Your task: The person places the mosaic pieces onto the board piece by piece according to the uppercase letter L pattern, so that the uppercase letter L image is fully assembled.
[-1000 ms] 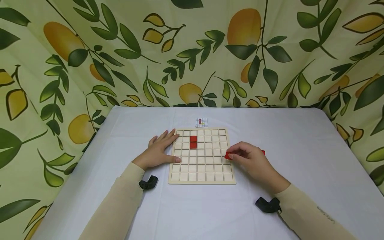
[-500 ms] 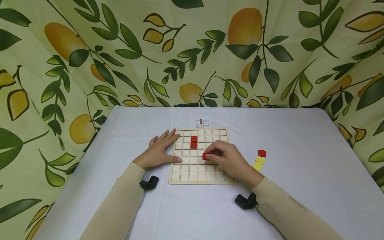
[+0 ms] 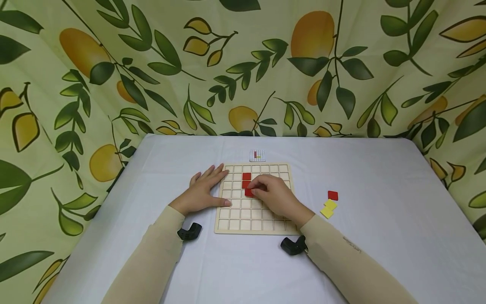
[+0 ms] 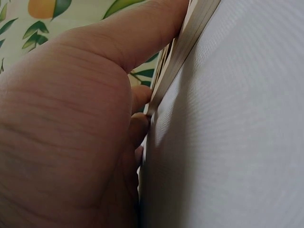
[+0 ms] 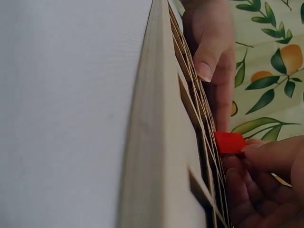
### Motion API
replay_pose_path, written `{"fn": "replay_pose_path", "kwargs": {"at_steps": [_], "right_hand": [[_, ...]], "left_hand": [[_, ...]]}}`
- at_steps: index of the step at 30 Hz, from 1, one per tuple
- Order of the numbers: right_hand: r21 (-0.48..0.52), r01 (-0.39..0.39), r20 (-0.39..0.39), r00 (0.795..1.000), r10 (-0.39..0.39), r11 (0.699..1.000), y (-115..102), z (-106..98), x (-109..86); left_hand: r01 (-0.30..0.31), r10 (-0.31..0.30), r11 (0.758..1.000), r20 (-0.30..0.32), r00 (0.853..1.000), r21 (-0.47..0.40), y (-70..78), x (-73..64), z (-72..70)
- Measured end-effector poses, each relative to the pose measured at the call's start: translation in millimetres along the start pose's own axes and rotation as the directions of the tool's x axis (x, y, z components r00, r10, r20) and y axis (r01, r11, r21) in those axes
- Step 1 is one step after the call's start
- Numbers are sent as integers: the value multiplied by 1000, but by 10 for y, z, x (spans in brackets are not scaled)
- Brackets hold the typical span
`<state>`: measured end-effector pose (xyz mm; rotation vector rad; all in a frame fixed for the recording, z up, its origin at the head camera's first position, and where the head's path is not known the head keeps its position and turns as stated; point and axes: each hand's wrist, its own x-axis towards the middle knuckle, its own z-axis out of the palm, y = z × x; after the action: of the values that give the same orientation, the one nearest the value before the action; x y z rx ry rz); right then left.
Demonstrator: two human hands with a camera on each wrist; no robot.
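My right hand [image 3: 275, 194] pinches a red square tile [image 3: 249, 193] between thumb and fingers. In the head view that tile overlaps a cell of the wooden grid board [image 3: 235, 228], just below two red tiles [image 3: 246, 180] set one under the other. The right wrist view has the held tile [image 5: 230, 143] tilted right at the grid's ridges. With fingers spread and straight, my left hand [image 3: 203, 190] rests on the board's left edge, thumb lower down on the frame. In the left wrist view the left hand [image 4: 66, 118] lies against the board's side.
A loose red tile [image 3: 333, 195] and yellow tiles [image 3: 328, 208] lie on the white cloth right of the board. Beyond the board's far edge sits a small printed grid card [image 3: 257, 156] with red and yellow marks. A fruit-patterned curtain [image 3: 243, 84] hangs behind the table.
My right hand has carried the red tile leftward from the board's right edge to below the two red tiles. The loose tiles at right have come into sight. The left hand keeps its place.
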<state>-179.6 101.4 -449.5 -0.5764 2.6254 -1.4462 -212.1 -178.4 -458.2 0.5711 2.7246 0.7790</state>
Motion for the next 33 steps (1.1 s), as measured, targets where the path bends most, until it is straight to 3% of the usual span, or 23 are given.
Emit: {"fn": "replay_pose_path", "kwargs": {"at_steps": [7,15,20,24,33], "right_hand": [[-33,-42,46,998,43,999,10,59,67],[-33,-28,50,998,29,999,6,66,78],[73,-65,58,997,60,995,10,8,56],[206,-106,91,992,89,973,5,-70,22],[337,-70,130,991,27,939,23,-314,-105]], "left_hand": [[-4,4,1000,2,1000,0,-2,-6,-1],[-17,17,1000,0,1000,-4,-6,-10,-10],[-30,30,1000,3,1000,-2,-27,-5,0],[-33,33,999,5,999,-4,-32,-3,6],[-23,23,1000,-1,1000,2,-22,-3,10]]}}
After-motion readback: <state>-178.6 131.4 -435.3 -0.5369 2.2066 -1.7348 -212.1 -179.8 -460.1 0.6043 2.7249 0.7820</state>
